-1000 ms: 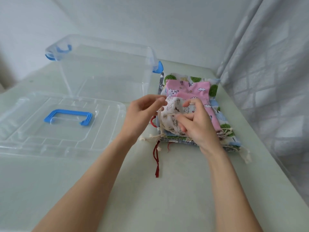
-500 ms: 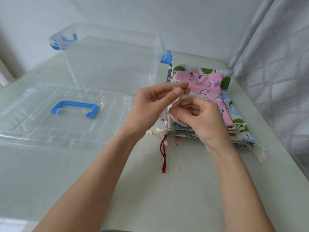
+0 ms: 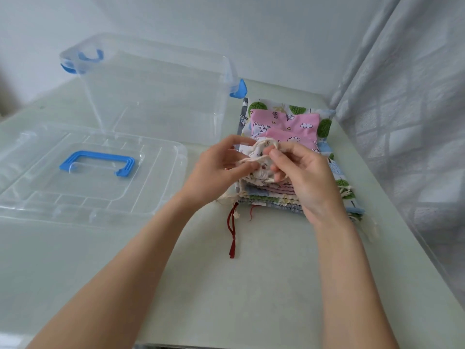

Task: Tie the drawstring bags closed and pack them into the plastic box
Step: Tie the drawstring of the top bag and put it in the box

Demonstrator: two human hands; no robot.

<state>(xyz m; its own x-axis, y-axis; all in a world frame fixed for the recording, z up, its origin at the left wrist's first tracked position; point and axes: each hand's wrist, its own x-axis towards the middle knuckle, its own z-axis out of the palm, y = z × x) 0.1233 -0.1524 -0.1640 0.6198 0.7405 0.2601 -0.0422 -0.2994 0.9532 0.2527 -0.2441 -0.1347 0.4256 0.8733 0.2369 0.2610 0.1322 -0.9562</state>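
Observation:
A stack of flat printed drawstring bags [image 3: 289,122] lies on the table, a pink one on top. Over its near end I hold a small cream bag [image 3: 259,173] with its mouth gathered. My left hand [image 3: 221,170] pinches the cream drawstring [image 3: 261,144] on the left side. My right hand [image 3: 304,177] pinches the same cord from the right, thumb and forefinger together. The cord loops between both hands. The clear plastic box [image 3: 156,86] with blue latches stands open behind and to the left.
The clear lid [image 3: 83,172] with a blue handle lies flat at left, in front of the box. A dark red cord [image 3: 232,233] trails from the stack toward me. A grey curtain [image 3: 407,122] hangs along the table's right edge.
Both hands have shifted from gathering the cream bag's mouth to working its cord, which now forms a loop between the fingers. The camera has tilted slightly.

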